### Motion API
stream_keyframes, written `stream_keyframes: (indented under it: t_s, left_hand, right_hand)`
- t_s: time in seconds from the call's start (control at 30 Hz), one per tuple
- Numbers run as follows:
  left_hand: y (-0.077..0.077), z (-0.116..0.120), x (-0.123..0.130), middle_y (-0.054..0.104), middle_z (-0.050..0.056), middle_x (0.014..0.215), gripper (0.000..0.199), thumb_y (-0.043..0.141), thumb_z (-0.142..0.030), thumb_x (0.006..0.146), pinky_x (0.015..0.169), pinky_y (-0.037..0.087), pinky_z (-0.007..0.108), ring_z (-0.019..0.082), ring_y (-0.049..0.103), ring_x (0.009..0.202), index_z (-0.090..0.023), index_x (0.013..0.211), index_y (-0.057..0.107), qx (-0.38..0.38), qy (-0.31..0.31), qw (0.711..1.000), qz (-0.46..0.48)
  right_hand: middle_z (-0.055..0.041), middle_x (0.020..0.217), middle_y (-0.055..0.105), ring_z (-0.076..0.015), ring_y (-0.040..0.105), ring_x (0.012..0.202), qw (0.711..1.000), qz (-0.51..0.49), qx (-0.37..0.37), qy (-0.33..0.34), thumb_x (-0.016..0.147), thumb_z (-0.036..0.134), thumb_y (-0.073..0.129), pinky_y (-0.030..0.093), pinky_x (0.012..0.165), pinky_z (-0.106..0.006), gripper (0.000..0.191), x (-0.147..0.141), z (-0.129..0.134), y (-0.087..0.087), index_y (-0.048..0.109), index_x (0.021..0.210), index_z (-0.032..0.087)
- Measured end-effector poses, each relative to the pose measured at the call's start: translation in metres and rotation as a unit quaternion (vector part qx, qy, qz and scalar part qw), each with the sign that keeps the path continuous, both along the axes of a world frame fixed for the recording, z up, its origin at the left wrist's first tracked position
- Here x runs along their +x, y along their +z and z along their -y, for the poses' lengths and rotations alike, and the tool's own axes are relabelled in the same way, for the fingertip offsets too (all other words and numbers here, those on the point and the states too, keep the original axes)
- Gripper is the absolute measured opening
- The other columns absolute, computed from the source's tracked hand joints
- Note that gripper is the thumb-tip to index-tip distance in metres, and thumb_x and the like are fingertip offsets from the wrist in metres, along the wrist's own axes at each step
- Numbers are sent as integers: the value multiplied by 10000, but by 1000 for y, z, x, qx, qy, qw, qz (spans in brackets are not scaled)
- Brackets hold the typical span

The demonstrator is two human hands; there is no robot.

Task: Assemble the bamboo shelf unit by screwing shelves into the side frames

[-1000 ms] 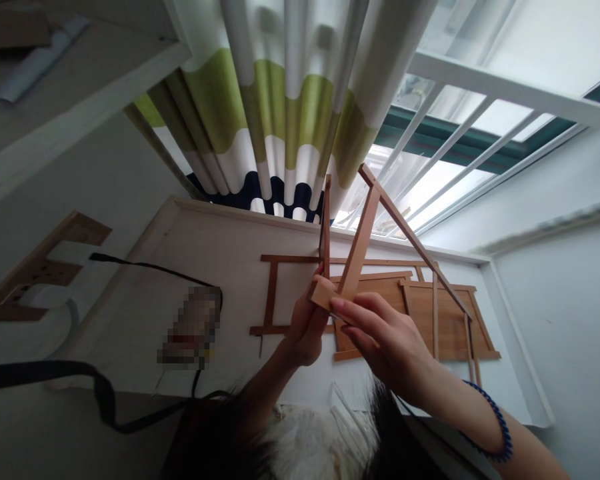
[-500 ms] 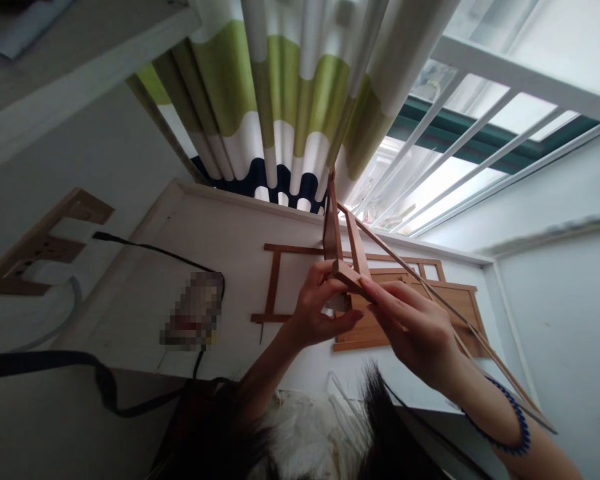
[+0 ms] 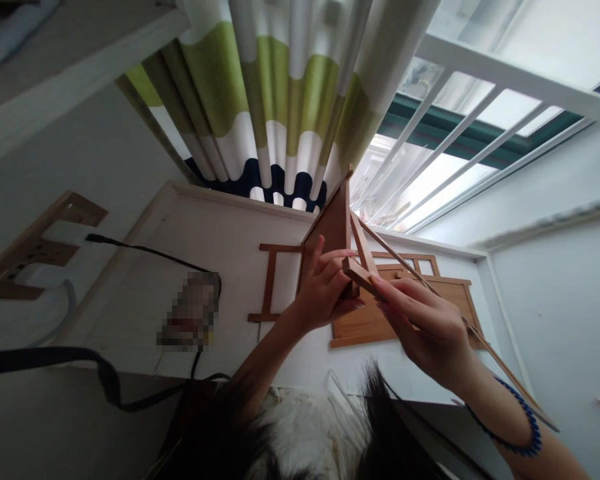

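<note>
My left hand [image 3: 325, 293] is closed on the lower part of a brown wooden panel [image 3: 333, 227], one finger lying up along its face. The panel stands tilted above the white desk. In my right hand [image 3: 425, 323] a slim wooden frame [image 3: 363, 272] is pinched by its near end, close beside the panel. A long strip of that frame slants down to the right, past my wrist. Whether panel and frame touch is hidden by my fingers. Beneath them, a flat wooden board [image 3: 363, 327] and a wooden H-shaped frame [image 3: 270, 283] rest on the desk.
The white desk [image 3: 240, 220] backs onto a striped curtain [image 3: 220, 80] and a barred window [image 3: 460, 127]. A pixelated object [image 3: 193, 310] with black cables lies to the left, near a wall socket panel [image 3: 45, 250]. A shelf [image 3: 90, 73] juts out at upper left.
The panel has turned so that more of its broad face shows, and my left hand has shifted its grip on it. My right hand and the frame have moved slightly right.
</note>
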State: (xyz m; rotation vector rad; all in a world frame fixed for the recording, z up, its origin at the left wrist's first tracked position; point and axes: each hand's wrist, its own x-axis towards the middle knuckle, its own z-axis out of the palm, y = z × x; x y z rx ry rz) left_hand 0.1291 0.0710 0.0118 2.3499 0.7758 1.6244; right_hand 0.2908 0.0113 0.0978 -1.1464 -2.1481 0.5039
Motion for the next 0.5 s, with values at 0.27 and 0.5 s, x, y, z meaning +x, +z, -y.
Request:
stream_keyframes:
  t_s: [0.27, 0.5]
  left_hand:
    - [6, 1, -1, 571, 87, 911, 316, 359, -457, 844, 1046, 253, 516, 219, 494, 1044, -168, 894, 479, -18, -4, 1000, -17]
    - [9, 2, -1, 559, 101, 951, 338, 371, -459, 841, 1015, 318, 475, 226, 471, 1064, -156, 930, 490, -30, -21, 999, -17]
  right_hand:
    - [-41, 964, 545, -94, 528, 789, 999, 16, 30, -17, 803, 52, 493, 430, 663, -210, 528, 5, 2, -7, 423, 1272, 282]
    - [-35, 950, 538, -77, 510, 763, 998, 25, 54, -24, 789, 33, 509, 416, 640, -195, 540, 6, 2, -11, 437, 1264, 279]
